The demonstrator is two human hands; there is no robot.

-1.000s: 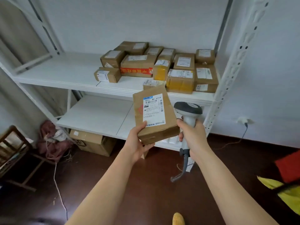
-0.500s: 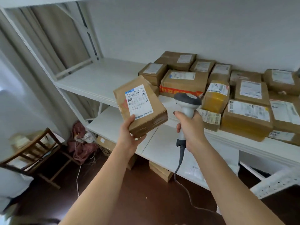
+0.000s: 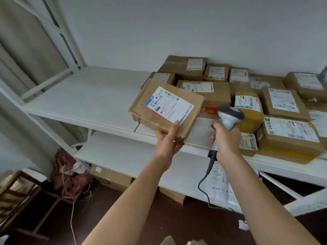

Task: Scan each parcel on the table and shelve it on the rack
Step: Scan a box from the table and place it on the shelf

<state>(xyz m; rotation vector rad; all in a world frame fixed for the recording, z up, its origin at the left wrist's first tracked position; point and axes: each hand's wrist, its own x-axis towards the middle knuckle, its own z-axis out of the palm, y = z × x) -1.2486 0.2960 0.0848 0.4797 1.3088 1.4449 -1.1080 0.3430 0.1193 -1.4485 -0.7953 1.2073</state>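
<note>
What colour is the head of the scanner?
Dark grey, on a white handle; the scanner shows in the head view.

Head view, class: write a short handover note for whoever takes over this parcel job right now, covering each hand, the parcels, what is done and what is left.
Left hand grips the parcel by its near corner, label up, above the shelf front edge.
Right hand holds the scanner, head beside the parcel.
Done: many labelled parcels sit on the shelf's right half.
Left: set this parcel on the shelf; whether it was scanned cannot be told.
</note>
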